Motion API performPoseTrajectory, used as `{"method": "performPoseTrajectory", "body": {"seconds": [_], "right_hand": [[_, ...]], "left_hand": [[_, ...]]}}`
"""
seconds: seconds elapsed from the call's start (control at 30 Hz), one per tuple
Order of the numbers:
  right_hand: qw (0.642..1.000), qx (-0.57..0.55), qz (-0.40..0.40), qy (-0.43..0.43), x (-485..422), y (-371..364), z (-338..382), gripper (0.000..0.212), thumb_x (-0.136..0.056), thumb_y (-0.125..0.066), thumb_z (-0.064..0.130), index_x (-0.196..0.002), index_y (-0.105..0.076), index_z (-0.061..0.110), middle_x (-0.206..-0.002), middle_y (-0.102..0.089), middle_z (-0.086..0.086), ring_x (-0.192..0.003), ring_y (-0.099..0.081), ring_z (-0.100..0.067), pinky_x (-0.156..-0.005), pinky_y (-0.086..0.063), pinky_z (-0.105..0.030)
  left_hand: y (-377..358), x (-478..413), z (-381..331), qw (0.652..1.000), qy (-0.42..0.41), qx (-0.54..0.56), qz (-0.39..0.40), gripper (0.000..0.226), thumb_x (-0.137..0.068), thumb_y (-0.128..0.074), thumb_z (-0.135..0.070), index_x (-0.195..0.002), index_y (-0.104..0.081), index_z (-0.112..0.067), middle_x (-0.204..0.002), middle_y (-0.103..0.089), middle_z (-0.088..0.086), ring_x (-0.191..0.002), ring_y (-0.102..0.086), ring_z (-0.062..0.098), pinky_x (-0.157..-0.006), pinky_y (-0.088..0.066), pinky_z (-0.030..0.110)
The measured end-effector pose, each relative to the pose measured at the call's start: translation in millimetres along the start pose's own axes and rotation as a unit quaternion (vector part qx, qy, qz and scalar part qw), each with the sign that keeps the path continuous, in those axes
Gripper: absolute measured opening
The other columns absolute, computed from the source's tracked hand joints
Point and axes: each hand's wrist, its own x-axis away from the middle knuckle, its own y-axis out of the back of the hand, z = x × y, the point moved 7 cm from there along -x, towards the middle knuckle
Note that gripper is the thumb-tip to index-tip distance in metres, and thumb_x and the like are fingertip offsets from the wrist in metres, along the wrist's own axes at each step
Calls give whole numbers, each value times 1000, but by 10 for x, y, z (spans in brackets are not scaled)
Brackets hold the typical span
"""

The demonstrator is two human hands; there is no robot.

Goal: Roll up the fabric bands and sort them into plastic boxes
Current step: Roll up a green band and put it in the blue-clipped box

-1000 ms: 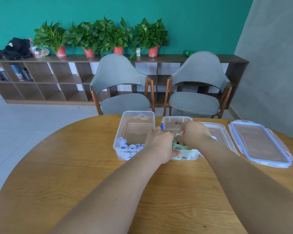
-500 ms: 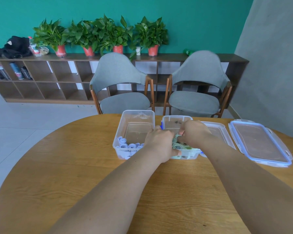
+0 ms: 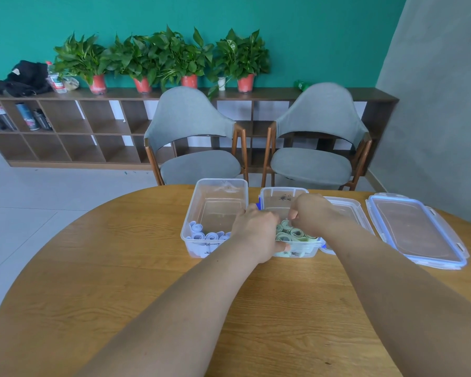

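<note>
Hands parted slightly, left hand (image 3: 256,232) grips smaller box (image 3: 302,251) (thumb outside), right hand (image 3: 313,213) pinches green rolls (image 3: 291,233)

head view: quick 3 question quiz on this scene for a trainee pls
1. Which colour are the rolls in the left box? A green, B pale blue, C red.
2. True or false: two lids lie on the table, to the right of both boxes.
3. Fill in: the right hand reaches into the ___ box, at the green rolls.

Key: 1 B. 2 true. 3 right.
</note>
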Motion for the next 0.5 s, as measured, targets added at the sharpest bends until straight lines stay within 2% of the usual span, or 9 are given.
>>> {"method": "performPoseTrajectory", "body": {"seconds": [0.17,0.27,0.37,0.5], "right_hand": [[1000,6,-6,10,-15,-17,17,19,-93,-74,25,-110,-70,31,-106,-67,0,-97,-66,-22,-83,-60,-36],[1000,17,6,11,-3,-33,-5,16,-96,-69,24,-111,-74,28,-107,-69,-2,-93,-67,-23,-79,-62,-36],[999,29,21,19,-24,-66,12,22,-99,-65,25,-120,-71,25,-113,-66,-4,-94,-67,-25,-79,-61,-37],[998,34,50,28,-67,-81,24,26,-102,-61,24,-126,-67,30,-120,-61,-6,-97,-66,-28,-70,-51,-32]], "left_hand": [[-42,-33,6,1000,-12,-13,10,59,-86,-69,-69,-128,-67,-28,-121,-68,-5,-117,-48,22,-97,-43,41],[-63,-47,-1,999,-17,-25,21,56,-88,-67,-69,-125,-70,-26,-121,-66,-6,-115,-47,22,-96,-43,40],[-70,-52,-11,999,-24,-26,29,56,-90,-66,-67,-125,-71,-23,-121,-63,-5,-115,-44,24,-98,-41,40],[-55,-61,-26,998,-37,-31,35,58,-91,-66,-66,-127,-69,-22,-119,-62,-4,-115,-43,24,-97,-40,39]]}}
